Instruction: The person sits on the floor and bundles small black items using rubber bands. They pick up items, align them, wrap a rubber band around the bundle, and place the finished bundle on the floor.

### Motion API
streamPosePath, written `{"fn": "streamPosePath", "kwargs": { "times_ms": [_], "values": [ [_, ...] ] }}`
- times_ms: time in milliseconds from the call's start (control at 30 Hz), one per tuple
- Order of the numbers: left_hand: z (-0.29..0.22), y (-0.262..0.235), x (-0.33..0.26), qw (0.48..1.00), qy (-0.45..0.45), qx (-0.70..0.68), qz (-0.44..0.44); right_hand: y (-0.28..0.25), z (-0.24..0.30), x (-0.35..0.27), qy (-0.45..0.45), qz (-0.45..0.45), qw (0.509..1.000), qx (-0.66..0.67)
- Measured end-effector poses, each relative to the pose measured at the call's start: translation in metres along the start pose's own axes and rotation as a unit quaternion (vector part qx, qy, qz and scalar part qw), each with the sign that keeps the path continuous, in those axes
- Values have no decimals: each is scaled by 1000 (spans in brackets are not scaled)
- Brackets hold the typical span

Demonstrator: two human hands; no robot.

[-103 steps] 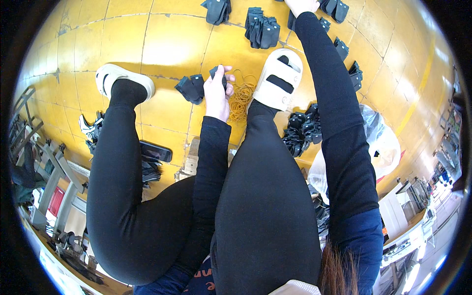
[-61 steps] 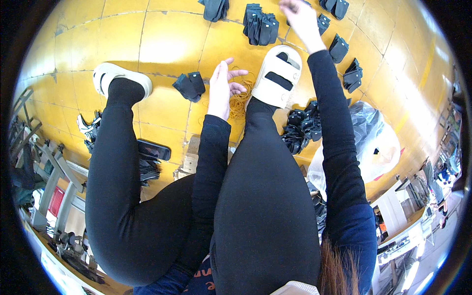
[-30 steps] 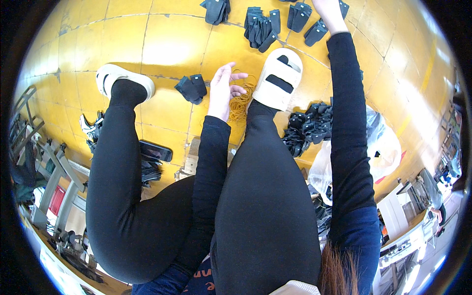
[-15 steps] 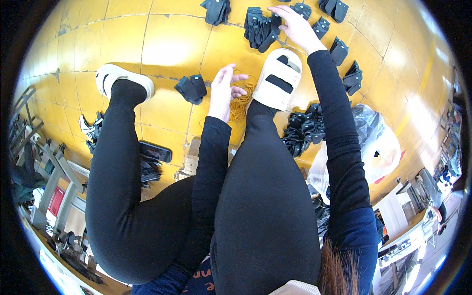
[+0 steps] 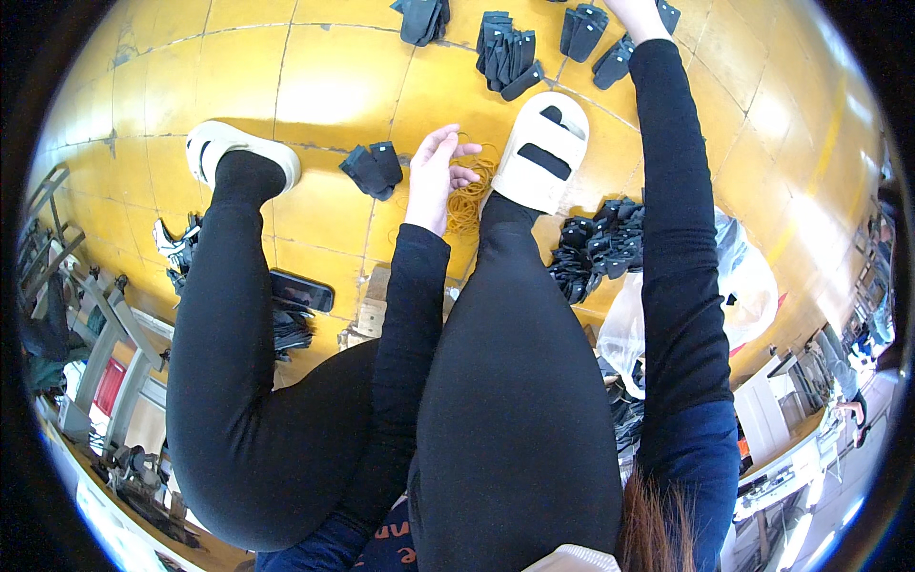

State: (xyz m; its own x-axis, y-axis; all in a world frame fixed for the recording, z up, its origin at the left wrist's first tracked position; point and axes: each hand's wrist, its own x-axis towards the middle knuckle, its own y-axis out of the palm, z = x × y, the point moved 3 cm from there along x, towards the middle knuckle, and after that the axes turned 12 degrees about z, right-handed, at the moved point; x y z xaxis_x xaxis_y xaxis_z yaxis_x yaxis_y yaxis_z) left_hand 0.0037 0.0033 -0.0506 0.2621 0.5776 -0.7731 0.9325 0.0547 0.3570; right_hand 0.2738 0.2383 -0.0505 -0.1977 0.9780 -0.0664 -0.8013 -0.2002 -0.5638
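Seated person on a yellow tiled floor, legs outstretched, a white sandal on the right foot. The right arm reaches far forward; the right hand is cut off by the top edge beside the small black bundles, so its grip cannot be judged. The left hand hovers palm-up, fingers loosely spread and holding nothing, over the heap of orange rubber bands just beside the sandal. A loose pile of black pieces lies right of the leg, partly hidden.
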Motion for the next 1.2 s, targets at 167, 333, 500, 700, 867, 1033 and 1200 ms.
{"fn": "streamPosePath", "kwargs": {
  "times_ms": [167, 333, 500, 700, 867, 1033, 1200],
  "values": [
    [1, -1, 2, 1000, -1, -12, -4, 13, 0, -8, -39, -70, 995, 52],
    [0, -2, 0, 1000, -4, -9, -8, 48, 20, -60, -216, 53, 942, -251],
    [1, 0, -1, 1000, -3, 0, -1, 74, 15, -97, -43, 66, 961, -266],
    [2, -4, 1, 1000, -5, -8, -13, 53, 11, -98, -16, 85, 971, -222],
    [3, -3, 1, 1000, -7, -10, -14, 47, 1, -98, 66, 107, 984, -123],
    [2, -3, 1, 1000, -3, -14, -10, 49, 4, -102, -4, 138, 988, -73],
    [1, -4, 1, 1000, -4, -20, -12, 56, 1, -108, 34, 139, 990, 11]
  ]
}}
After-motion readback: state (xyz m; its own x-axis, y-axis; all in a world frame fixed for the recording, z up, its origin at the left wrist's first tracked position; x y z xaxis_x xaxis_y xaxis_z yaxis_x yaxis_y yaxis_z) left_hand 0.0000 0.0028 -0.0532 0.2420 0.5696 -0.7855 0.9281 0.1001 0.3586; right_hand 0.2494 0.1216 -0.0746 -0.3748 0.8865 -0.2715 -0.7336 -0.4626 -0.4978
